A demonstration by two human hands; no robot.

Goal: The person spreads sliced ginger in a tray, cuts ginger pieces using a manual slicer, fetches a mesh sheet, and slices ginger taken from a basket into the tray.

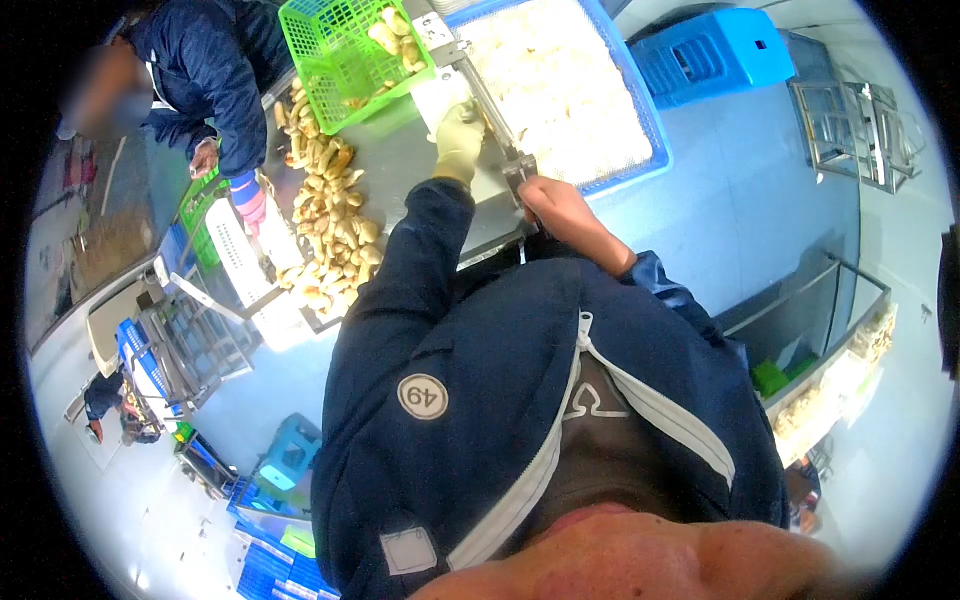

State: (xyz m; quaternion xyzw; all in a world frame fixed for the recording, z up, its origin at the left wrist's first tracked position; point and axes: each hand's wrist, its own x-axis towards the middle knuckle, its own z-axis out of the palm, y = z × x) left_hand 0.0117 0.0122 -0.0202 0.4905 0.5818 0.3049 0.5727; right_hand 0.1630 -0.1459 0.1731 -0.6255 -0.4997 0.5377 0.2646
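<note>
My right hand (570,214), bare, is closed round the handle end (519,174) of a long metal lever cutter (485,102). The cutter's bar runs away from me beside a white board (490,183). My left hand (459,142) wears a pale yellow glove and is over the board, left of the bar, its fingers curled. Whatever those fingers hold is too small or hidden to make out. Right of the cutter, a blue mesh tray (655,140) holds a thick layer of whitish slices (550,85).
A green basket (325,95) with some yellow-brown, mushroom-like pieces stands at the far left. More such pieces (330,200) are heaped along the table's left side. Across from them a person in a dark jacket (215,75) works with gloved hand. A blue stool (715,58) stands right.
</note>
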